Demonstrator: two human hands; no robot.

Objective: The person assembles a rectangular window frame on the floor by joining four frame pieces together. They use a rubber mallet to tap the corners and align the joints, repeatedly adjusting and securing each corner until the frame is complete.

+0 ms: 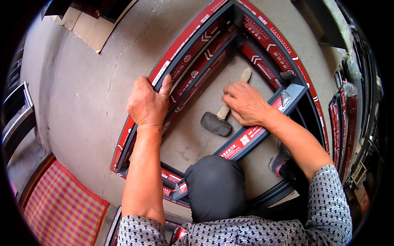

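Observation:
A large dark grey window frame (177, 48), covered in red protective film with white print, lies on the floor around my work. My left hand (148, 101) is closed over its left side, thumb on the inner edge. Inside the frame, a rubber mallet (216, 124) with a black head and pale wooden handle rests on the floor. My right hand (246, 103) curls over the middle of that handle, its fingertips partly hidden. Under my right wrist, a crossbar (255, 132) with red film runs across the frame. A small clear plastic piece (285, 97) sits near its upper end.
My dark-clothed knee (215, 186) is at the frame's near side, and my shoe (280, 160) stands within it. Film-covered profiles (341, 123) are stacked at right. Cardboard (88, 29) lies at upper left, a checked cloth (63, 201) at lower left.

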